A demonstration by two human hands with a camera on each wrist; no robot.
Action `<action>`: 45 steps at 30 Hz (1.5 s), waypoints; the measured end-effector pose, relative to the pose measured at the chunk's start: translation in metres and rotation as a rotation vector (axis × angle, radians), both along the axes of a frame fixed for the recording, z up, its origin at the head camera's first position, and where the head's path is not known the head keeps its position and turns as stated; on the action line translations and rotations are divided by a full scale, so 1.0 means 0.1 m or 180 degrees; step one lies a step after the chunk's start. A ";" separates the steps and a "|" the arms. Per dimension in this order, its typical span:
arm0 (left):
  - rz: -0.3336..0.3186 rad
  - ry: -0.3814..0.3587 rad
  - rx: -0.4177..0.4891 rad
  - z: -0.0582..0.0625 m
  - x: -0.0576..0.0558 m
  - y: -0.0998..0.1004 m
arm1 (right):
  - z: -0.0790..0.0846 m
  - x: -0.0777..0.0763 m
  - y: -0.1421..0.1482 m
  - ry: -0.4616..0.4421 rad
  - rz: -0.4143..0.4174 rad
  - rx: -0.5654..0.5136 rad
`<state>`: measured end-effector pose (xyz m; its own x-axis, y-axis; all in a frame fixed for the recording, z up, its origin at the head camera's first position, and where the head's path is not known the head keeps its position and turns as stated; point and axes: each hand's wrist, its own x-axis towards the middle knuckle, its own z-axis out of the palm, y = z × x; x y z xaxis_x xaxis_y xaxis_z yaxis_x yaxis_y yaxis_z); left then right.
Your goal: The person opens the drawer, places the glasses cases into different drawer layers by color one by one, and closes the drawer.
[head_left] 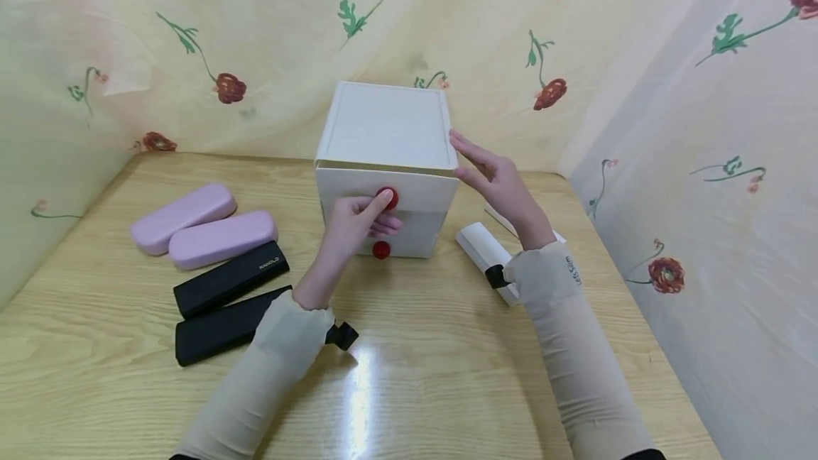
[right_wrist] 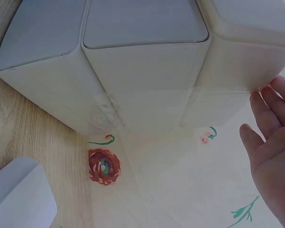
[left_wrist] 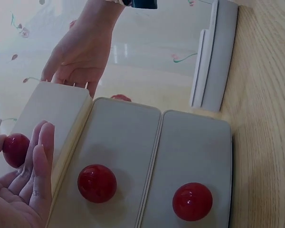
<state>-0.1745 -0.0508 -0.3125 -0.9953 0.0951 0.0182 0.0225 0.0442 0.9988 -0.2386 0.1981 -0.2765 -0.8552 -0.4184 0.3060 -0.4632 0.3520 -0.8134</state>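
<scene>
A small white drawer cabinet (head_left: 390,123) with round red knobs stands at the back of the table. Its top drawer (head_left: 339,182) sticks out a little, leaving a narrow gap under the top panel. My left hand (head_left: 358,222) pinches the top drawer's red knob (left_wrist: 15,150) between thumb and fingers. Below it, the middle knob (left_wrist: 97,183) and bottom knob (left_wrist: 192,202) show in the left wrist view. My right hand (head_left: 501,179) has its fingers extended, with the fingertips touching the cabinet's upper right side (right_wrist: 242,66).
Two lilac glasses cases (head_left: 185,218) and two long black cases (head_left: 231,279) lie on the table at left. A white case (head_left: 482,247) lies right of the cabinet, another pale object partly hidden behind my right wrist. A flowered cloth (head_left: 275,41) hangs behind.
</scene>
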 end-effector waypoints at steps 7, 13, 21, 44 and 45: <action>-0.0027 0.0019 -0.0043 -0.03 0.08 -0.02 | -0.03 -0.03 0.00 0.0015 0.0053 -0.0026; -0.0082 -0.0032 -0.0036 -0.02 0.14 -0.04 | -0.04 -0.04 -0.01 0.0024 0.0069 -0.0040; -0.0171 0.0081 0.0013 -0.03 0.27 -0.06 | -0.03 -0.03 -0.02 0.0076 0.0070 -0.0071; -0.0334 0.0006 -0.0108 -0.02 0.57 -0.09 | -0.06 -0.05 -0.01 0.0178 -0.0048 -0.0073; -0.0338 -0.0006 -0.0109 -0.02 0.58 -0.09 | -0.06 -0.05 -0.01 0.0180 -0.0052 -0.0074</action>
